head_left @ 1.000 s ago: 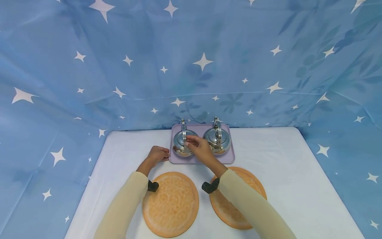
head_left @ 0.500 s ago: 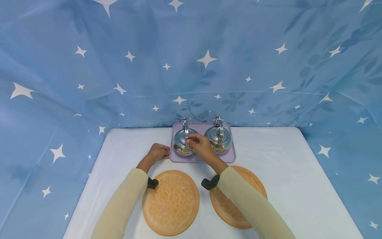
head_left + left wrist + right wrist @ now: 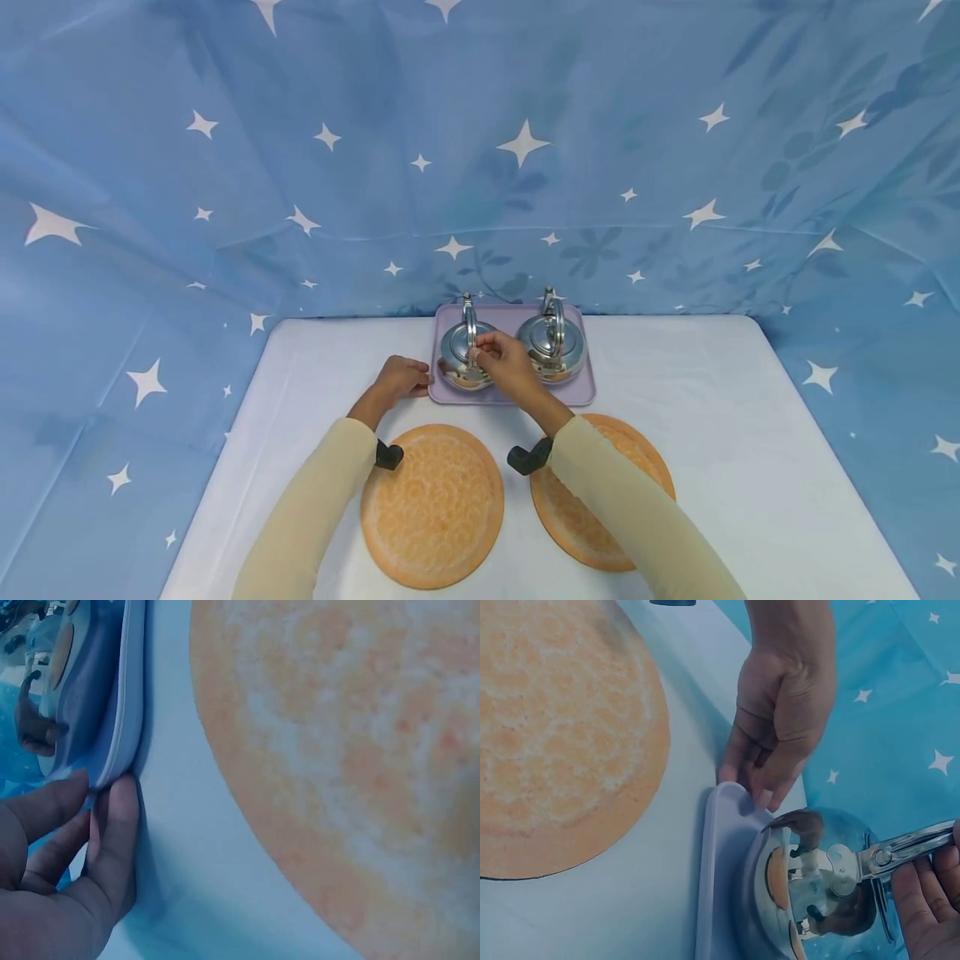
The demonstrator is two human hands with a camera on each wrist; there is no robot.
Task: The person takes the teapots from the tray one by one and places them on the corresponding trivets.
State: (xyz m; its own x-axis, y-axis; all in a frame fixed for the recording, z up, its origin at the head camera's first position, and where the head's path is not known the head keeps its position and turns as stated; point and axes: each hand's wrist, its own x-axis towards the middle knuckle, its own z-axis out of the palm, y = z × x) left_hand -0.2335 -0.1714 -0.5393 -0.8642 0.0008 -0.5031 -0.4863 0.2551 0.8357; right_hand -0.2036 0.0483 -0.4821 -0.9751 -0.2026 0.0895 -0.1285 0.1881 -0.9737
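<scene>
Two kettles here, the left kettle (image 3: 456, 364) and the right kettle (image 3: 551, 350), both on one lilac tray (image 3: 510, 317)! The right hand (image 3: 508, 364) pinches the left kettle's handle (image 3: 471, 321), blocking part of its body. Left hand (image 3: 403, 377), thumb and fingers nearly together, grips the tray's near-left corner. Two round orange mats, left mat (image 3: 432, 507) and right mat (image 3: 577, 529), the latter half hidden under a sleeve (image 3: 630, 517).

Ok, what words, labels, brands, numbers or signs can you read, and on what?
None I can read on the round silver metal kettles, lilac rectangular tray or round flat orange mats.
The blue cloth backdrop has just white stars and plant shapes.
Small black wrist devices: too tiny to tell.
</scene>
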